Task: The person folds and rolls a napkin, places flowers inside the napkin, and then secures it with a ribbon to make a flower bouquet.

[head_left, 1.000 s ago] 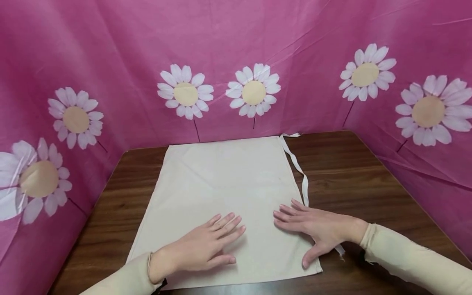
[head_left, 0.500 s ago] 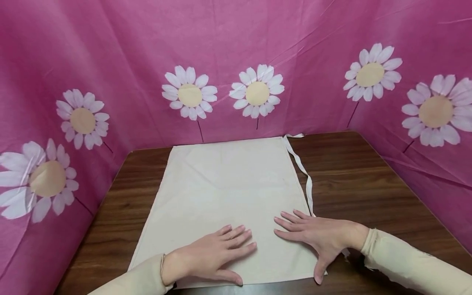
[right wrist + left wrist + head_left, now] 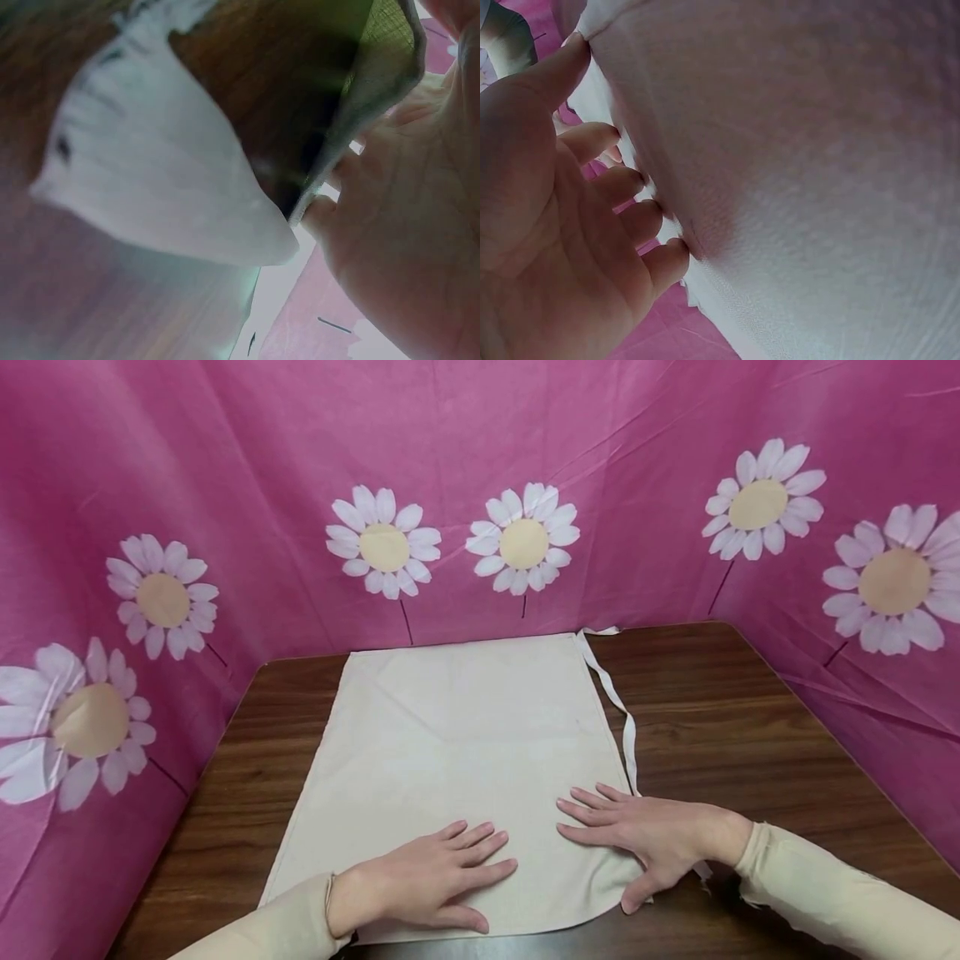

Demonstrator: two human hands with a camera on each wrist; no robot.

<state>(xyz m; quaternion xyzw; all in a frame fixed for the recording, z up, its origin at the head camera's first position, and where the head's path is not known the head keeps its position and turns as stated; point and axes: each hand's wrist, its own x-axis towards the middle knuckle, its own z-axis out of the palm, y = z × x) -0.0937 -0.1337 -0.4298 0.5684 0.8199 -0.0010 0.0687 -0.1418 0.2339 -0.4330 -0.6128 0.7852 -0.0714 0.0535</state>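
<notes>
Cloth (image 3: 457,735), cream, on tabletop (image 3: 720,718), rumpled near right corner | left hand (image 3: 427,877): on cloth, fingers outstretched | right hand (image 3: 660,835): on cloth, fingers spread

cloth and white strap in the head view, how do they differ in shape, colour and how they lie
The cloth is a broad, four-sided sheet; the strap is a narrow band. The cloth looks cream, the strap whiter. The cloth lies mostly flat, rumpled near the right hand, while the strap winds loosely along its right edge. Both lie on the brown table.
</notes>
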